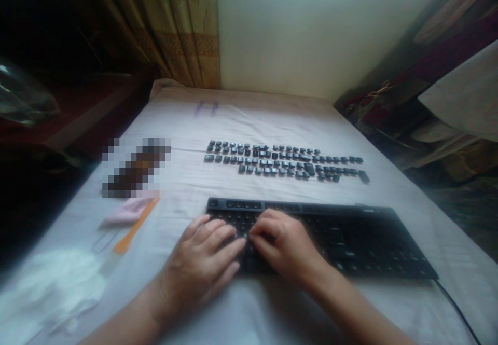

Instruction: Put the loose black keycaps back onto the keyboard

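A black keyboard (365, 236) lies on the pale sheet in front of me, partly covered by both hands. Stretched out over its left end, my left hand (202, 257) rests with the fingers spread across the keys. My right hand (286, 241) is closed in a pinch low over the keys, close to the left fingertips. Whatever its thumb and forefinger hold, if anything, is too small and hidden to make out. Beyond the keyboard, many loose black keycaps (309, 169) are laid out in rows on the sheet.
To the left are a blurred-out object (136, 168), a pink cloth (130, 210), an orange flat strip (136, 226) and a crumpled white cloth (58, 283). A cable (459, 306) runs from the keyboard's right corner. A curtain (187, 33) and a wall (295, 33) stand behind.
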`<state>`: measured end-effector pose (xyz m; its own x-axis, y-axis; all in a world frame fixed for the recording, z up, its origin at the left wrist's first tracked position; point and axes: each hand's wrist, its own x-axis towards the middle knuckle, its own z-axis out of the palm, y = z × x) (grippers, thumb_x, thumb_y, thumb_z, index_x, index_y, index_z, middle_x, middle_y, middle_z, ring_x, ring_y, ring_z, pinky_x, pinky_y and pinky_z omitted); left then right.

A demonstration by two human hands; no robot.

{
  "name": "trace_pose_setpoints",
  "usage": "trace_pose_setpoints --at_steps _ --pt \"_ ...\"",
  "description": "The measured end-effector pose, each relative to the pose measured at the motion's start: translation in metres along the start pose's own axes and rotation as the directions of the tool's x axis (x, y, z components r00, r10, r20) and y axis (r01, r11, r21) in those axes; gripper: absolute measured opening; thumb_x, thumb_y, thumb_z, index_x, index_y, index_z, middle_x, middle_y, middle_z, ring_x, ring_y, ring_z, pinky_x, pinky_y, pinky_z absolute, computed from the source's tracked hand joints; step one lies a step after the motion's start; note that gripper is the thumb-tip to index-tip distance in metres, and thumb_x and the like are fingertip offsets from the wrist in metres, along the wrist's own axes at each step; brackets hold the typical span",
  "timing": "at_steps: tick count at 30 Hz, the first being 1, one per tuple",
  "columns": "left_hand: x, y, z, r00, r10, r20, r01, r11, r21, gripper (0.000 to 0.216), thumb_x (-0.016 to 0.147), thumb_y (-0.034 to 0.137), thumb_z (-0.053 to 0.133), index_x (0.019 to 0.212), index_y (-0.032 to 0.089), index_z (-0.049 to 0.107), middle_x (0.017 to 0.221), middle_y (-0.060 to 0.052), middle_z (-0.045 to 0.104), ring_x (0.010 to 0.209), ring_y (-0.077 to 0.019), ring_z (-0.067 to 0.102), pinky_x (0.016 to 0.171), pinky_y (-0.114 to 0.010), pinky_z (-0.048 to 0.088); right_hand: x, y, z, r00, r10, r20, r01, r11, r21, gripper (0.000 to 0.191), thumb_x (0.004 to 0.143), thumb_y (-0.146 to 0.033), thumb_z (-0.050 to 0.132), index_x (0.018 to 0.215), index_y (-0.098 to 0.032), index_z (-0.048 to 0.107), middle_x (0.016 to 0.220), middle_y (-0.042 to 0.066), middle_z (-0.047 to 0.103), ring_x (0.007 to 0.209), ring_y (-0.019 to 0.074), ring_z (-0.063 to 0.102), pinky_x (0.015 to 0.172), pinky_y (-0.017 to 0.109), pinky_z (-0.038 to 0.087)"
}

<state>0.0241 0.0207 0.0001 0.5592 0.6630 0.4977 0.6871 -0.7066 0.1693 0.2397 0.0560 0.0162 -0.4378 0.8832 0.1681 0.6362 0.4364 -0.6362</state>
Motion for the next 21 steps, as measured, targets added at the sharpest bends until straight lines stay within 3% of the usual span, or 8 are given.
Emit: trace_pose_setpoints --at_steps 6,13,21 --pt "-0.003 -0.004 0.000 0.999 -0.019 -0.030 0.017 0.997 -0.069 0.028 0.094 0.023 0.052 0.118 0.024 0.067 0.113 -0.005 0.069 0.112 -0.0222 0.059 0.109 -0.043 0.035 0.001 0.001 -0.009 0.999 0.034 0.018 -0.037 0.986 0.162 0.017 0.082 -0.010 0.060 0.072 -0.020 0.069 0.077 0.003 0.070 0.072 0.0144 0.066 0.069 0.024 0.051" --pt "-0.001 -0.015 -0.007 0.994 -0.096 -0.043 0.089 0.985 -0.147 0.027 0.094 0.021 0.049 0.117 0.021 0.063 0.110 -0.006 0.069 0.106 -0.0217 0.062 0.098 -0.039 0.047 0.009 0.011 -0.028 0.955 0.256 0.153 -0.298 0.816 0.495 0.015 0.081 -0.031 0.065 0.073 -0.018 0.070 0.072 0.001 0.073 0.069 0.0162 0.066 0.068 0.027 0.054" --pt "-0.010 -0.026 0.004 0.967 -0.193 -0.166 0.161 0.969 -0.189 0.027 0.096 0.023 0.048 0.118 0.024 0.062 0.110 -0.005 0.070 0.104 -0.0207 0.064 0.094 -0.035 0.051 0.009 0.006 -0.025 0.963 0.237 0.131 -0.271 0.842 0.466 0.014 0.081 -0.024 0.063 0.072 -0.018 0.071 0.071 0.003 0.074 0.068 0.0174 0.067 0.065 0.026 0.052"
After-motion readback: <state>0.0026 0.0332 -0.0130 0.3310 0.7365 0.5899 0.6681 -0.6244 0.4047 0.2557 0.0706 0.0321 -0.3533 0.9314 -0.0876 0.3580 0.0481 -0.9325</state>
